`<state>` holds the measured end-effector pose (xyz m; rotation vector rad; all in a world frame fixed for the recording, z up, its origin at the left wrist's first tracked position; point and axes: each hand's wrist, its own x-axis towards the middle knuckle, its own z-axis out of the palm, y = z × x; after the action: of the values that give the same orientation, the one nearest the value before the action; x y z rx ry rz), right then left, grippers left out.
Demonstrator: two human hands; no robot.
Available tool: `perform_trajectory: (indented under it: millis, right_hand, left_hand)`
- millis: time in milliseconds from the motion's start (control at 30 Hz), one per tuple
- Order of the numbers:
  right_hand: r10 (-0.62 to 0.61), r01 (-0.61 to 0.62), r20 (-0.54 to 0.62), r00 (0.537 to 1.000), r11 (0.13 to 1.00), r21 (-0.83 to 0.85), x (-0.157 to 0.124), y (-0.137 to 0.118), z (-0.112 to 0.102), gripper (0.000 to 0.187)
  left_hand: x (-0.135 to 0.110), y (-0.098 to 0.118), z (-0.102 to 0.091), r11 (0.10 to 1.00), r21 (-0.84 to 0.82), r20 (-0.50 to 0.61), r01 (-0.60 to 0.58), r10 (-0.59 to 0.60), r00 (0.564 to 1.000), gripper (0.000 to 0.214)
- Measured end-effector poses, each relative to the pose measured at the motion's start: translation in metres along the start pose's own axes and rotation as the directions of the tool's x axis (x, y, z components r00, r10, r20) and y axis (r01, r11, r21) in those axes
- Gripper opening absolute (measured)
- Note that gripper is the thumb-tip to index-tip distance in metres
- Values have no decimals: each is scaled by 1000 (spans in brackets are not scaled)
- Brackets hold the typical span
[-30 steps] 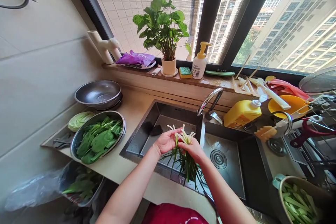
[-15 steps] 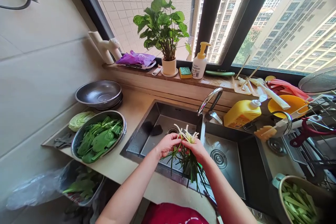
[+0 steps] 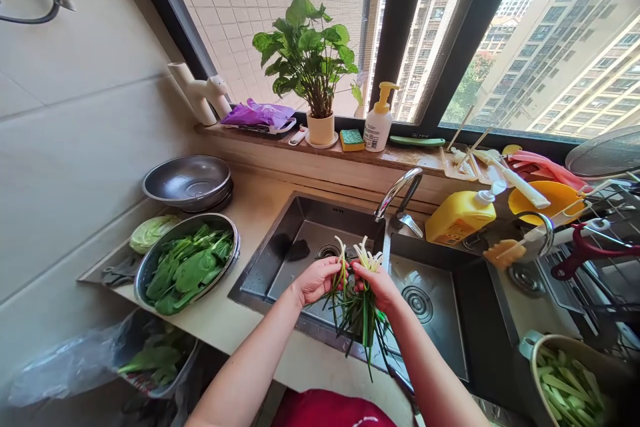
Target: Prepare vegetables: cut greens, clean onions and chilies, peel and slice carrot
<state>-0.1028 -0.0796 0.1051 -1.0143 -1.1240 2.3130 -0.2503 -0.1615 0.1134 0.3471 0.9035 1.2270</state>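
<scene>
My right hand is closed round a bunch of scallions, white ends up and green leaves hanging down. Just to its left, my left hand pinches a scallion stalk or a few thin ones between thumb and fingers. The two hands are a small gap apart, over the near edge of the left sink basin. Some of the leaves hang past the basin's front rim. Fingertips on the far side of the bunch are partly hidden.
Left of the sink stand a bowl of leafy greens, a cabbage piece and a wok. The faucet arches behind the basins. A yellow detergent bottle and a pot of cut green stalks are on the right.
My hands have moved slightly apart. The stalks in my left hand now stand separate from the bunch in my right hand.
</scene>
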Motion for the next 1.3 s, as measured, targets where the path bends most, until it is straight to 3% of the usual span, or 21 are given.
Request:
perform_trajectory:
  millis: [200, 267, 333, 433, 600, 800, 967, 1067, 1167, 1300]
  right_hand:
    - [-83, 94, 116, 990, 991, -94, 2, -8, 10, 28]
    - [-88, 92, 33, 996, 988, -127, 7, -7, 9, 29]
    - [-102, 87, -121, 987, 989, -123, 14, -4, 6, 28]
    - [-98, 82, -251, 963, 994, -73, 20, 2, -2, 27]
    - [-3, 4, -164, 986, 1000, 9, 14, 7, -13, 27]
    - [61, -70, -178, 982, 997, -42, 11, 14, -28, 23]
    - [169, -179, -130, 977, 982, -64, 18, 18, -26, 22]
    - [160, -168, -119, 980, 984, -62, 20, 20, -16, 26]
    - [86, -90, -36, 996, 987, -130, 22, 24, -2, 27]
    - [-146, 56, -172, 974, 896, -440, 31, 32, 9, 37]
  left_hand:
    - [1, -4, 8, 987, 107, 6, 123, -124, 992, 37]
    - [1, -3, 8, 985, 147, -15, 89, -88, 996, 36]
    - [0, 0, 4, 989, 143, -31, 27, -22, 999, 28]
    - [-2, 11, -5, 1000, -25, -53, -7, 6, 999, 22]
    - [-8, 31, -25, 919, -387, -91, -79, 48, 995, 22]
    - [-13, 35, -41, 846, -514, -49, -141, 135, 990, 25]
    - [-12, 33, -42, 864, -490, -47, -114, 104, 993, 24]
    - [-9, 24, -37, 912, -406, -51, -59, 42, 998, 22]
    - [0, 3, -23, 970, -242, -143, -10, -25, 989, 18]
    - [16, -29, 6, 993, -92, -223, -68, 46, 974, 26]
